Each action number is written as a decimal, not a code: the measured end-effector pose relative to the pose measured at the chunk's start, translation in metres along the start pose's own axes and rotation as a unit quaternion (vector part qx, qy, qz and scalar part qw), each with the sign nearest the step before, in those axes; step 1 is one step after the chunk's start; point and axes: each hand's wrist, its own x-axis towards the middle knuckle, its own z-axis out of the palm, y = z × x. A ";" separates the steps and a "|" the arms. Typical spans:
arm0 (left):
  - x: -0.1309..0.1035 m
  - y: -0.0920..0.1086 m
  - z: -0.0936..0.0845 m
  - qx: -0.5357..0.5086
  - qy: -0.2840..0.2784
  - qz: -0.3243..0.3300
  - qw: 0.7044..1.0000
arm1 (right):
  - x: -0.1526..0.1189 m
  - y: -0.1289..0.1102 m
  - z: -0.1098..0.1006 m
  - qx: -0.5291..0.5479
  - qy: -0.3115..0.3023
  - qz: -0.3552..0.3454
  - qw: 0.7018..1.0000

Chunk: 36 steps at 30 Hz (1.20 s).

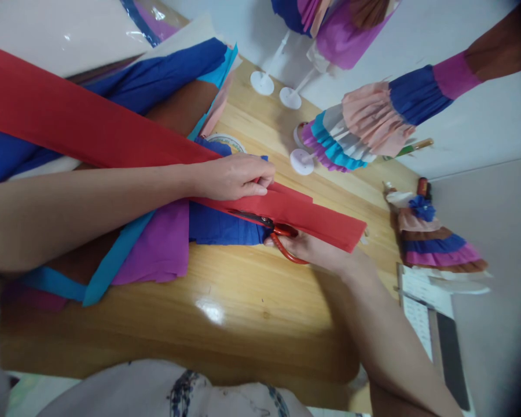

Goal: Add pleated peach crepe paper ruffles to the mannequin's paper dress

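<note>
A long folded strip of red crepe paper or cloth (125, 136) stretches from the upper left to the middle of the table. My left hand (237, 176) is closed on the strip, its thumb and fingers pinching the top layer. Red-handled scissors (289, 246) are gripped in my right hand (312, 249), partly covered by the red strip's end. Their dark blades point left and lie along the strip's lower edge, just below my left hand. Under the strip lie a folded blue piece (226, 226) and a purple piece (162, 243).
Blue, brown and turquoise sheets are heaped at left beside a clear-wrapped white pack (65, 35). Ruffled doll-like dresses (373, 124) on white stands (301, 161) stand along the back. Another layered dress (438, 237) is at right, near a white keyboard (417, 318). The wooden table (243, 313) ends near my body.
</note>
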 end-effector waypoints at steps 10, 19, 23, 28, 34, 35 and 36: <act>0.000 0.002 0.000 -0.002 -0.004 0.000 1.000 | 0.013 -0.016 -0.008 -0.054 -0.008 -0.027 0.998; 0.000 0.003 -0.001 0.012 -0.001 0.006 1.000 | 0.014 -0.009 -0.007 0.013 -0.034 -0.064 0.997; 0.000 0.004 -0.001 0.011 -0.003 0.006 1.000 | 0.014 -0.009 -0.006 0.027 -0.026 -0.061 0.997; -0.001 0.002 -0.003 -0.006 0.002 0.000 1.000 | 0.010 -0.004 0.002 0.026 -0.025 -0.052 0.998; -0.002 0.008 -0.016 -0.086 0.023 -0.034 0.995 | 0.008 0.009 0.013 0.163 0.008 -0.027 0.986; -0.002 0.011 -0.020 -0.096 0.032 -0.041 0.994 | 0.010 0.009 0.011 0.195 0.005 -0.048 0.980; -0.001 0.014 -0.025 -0.100 0.040 -0.046 0.993 | 0.013 0.008 0.009 0.220 0.004 -0.066 0.973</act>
